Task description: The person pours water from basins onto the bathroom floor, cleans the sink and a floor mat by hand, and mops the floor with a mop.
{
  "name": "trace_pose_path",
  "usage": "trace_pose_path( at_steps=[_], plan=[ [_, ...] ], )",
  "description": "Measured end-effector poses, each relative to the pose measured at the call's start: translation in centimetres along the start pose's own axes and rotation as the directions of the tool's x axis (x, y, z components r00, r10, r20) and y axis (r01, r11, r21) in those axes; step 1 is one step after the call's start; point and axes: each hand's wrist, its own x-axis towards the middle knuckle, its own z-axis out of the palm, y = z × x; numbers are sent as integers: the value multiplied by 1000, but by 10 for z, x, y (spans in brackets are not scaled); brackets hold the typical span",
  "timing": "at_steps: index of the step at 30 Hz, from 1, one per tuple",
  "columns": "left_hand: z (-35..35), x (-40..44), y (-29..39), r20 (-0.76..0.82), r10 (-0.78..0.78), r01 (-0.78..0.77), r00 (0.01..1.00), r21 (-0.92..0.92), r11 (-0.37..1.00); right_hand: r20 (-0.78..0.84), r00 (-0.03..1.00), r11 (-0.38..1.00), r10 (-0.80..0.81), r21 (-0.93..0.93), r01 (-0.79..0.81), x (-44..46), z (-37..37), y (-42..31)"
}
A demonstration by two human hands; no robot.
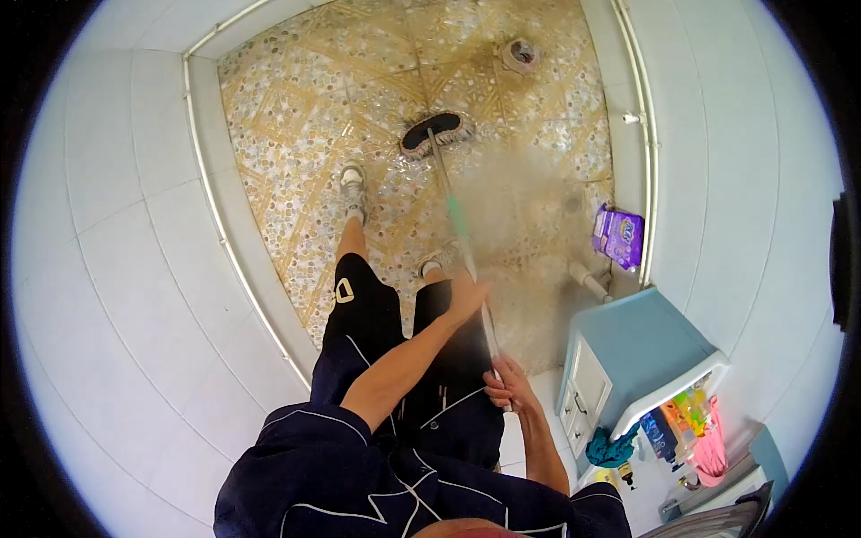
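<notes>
A mop [456,215] with a long pale handle and a green section slants across the middle of the head view. Its flat dark head [435,134], fringed with strands, rests on the wet patterned floor [296,117]. My left hand [467,297] is wrapped round the handle in front of my legs. Lower and further right, my right hand [509,384] grips the handle near its end. The mop head lies ahead of my feet, with one shoe [353,186] to its left and the other [438,258] partly hidden by my left arm.
A round floor opening [520,56] lies at the far right. A purple package [619,236] and white pipes [650,161] are along the right wall. A blue-topped cabinet [637,336] stands at my right, with bottles [659,435] and a teal mesh puff [610,446] nearby. Tiled walls flank both sides.
</notes>
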Motion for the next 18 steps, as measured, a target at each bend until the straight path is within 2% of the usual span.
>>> trace_pose_path(
  at_steps=[3,5,7,9,10,13,15,17,18],
  plan=[
    [-49,13,31,12,110,-108,994,-124,986,105,994,998,-15,-54,21,23,48,-16],
    [-88,37,52,-192,109,-116,975,-27,993,128,991,994,-35,-99,48,48,95,-32],
    [-144,55,94,-245,71,-61,967,48,997,185,982,981,-23,-183,58,79,146,-46],
    [-206,98,99,-384,187,-177,904,62,982,246,969,972,-35,-217,90,115,205,-59],
    [-239,109,121,-429,159,-166,889,22,986,229,973,974,-28,-212,78,138,232,-64],
    [-325,123,204,-544,119,-168,830,-41,985,280,955,929,-96,-319,186,193,324,-85],
    [-387,159,220,-531,172,-196,830,10,980,322,941,915,-108,-338,221,225,375,-102],
    [-424,173,254,-566,220,-283,795,-25,959,314,936,872,-160,-399,283,254,419,-119],
    [-448,196,253,-558,216,-260,801,1,966,304,932,838,-195,-443,320,268,434,-129]
  ],
)
